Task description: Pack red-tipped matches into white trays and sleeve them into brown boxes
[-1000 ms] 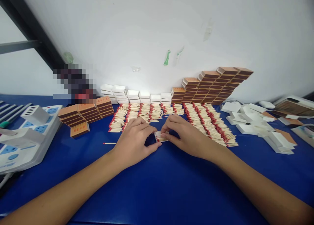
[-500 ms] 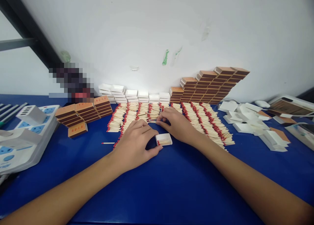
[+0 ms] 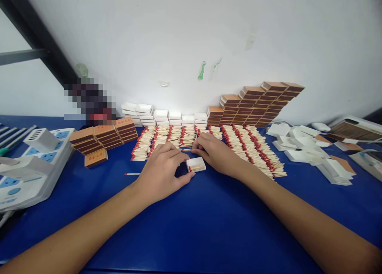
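Between the thumb and fingers of my left hand (image 3: 164,166) is a small white matchbox tray (image 3: 196,161), tilted so its open side shows. A few red-tipped matches lie along its lower side. My right hand (image 3: 213,150) is closed in a pinch just beyond the tray, at the near edge of the match rows (image 3: 188,137). A pale stick shows beside its fingertips, but I cannot make out what is between them. One loose match (image 3: 132,174) lies left of my left hand.
Stacked brown matchboxes (image 3: 250,108) stand against the wall, with white trays (image 3: 161,115) to their left. More matchboxes (image 3: 103,132) sit at left near a power strip (image 3: 44,186). Loose white trays (image 3: 298,142) and a boxy white-framed object (image 3: 356,128) lie at right on the blue table (image 3: 191,230).
My left hand has shifted the tray slightly left and away from me, tilting it a little. The right hand stays pinched by the matches, moved only slightly.
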`<state>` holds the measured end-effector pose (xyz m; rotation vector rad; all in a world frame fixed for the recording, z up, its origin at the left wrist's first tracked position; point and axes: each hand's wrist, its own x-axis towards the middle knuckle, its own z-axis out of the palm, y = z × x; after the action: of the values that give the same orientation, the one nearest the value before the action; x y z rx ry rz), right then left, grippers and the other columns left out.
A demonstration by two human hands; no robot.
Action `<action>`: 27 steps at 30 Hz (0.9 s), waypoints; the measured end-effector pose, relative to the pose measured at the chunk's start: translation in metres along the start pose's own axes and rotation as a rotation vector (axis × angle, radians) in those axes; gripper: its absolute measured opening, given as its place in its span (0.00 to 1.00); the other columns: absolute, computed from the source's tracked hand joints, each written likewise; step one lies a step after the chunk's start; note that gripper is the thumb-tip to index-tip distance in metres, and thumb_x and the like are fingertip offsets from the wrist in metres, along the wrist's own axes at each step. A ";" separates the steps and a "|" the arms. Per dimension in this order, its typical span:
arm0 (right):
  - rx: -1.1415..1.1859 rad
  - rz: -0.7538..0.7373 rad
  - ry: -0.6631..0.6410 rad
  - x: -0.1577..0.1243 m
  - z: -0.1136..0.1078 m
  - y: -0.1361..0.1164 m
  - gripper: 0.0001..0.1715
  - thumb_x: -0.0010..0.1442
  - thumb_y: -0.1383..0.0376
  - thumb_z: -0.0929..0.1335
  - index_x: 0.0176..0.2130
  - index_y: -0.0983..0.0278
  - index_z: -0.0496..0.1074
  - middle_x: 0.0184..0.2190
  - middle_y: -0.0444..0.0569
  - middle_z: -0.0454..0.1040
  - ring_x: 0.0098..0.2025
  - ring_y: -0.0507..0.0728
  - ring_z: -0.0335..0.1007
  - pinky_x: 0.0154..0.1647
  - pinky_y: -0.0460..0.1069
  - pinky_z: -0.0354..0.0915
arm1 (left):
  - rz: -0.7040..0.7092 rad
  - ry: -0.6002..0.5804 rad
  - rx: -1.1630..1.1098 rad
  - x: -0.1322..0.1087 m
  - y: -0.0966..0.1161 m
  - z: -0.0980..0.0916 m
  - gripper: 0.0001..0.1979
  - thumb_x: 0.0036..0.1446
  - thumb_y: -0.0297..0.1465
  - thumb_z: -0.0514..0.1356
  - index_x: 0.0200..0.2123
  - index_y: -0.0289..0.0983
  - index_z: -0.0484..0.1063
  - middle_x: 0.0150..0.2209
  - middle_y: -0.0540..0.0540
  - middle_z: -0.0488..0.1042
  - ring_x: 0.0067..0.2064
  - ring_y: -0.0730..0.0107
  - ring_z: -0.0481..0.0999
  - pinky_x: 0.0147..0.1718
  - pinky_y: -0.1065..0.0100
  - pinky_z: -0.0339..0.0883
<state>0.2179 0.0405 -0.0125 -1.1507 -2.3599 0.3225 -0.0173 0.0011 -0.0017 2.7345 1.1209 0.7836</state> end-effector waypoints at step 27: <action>-0.066 -0.061 -0.084 -0.018 -0.017 -0.023 0.08 0.73 0.70 0.64 0.41 0.60 0.69 0.42 0.52 0.72 0.43 0.60 0.71 0.42 0.53 0.66 | -0.022 0.075 0.032 0.004 -0.005 -0.004 0.12 0.60 0.38 0.70 0.43 0.38 0.80 0.37 0.44 0.82 0.46 0.53 0.74 0.47 0.53 0.71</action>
<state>0.2205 0.0124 0.0053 -1.1123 -2.4904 0.2793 -0.0196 0.0069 0.0028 2.7347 1.1853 0.8804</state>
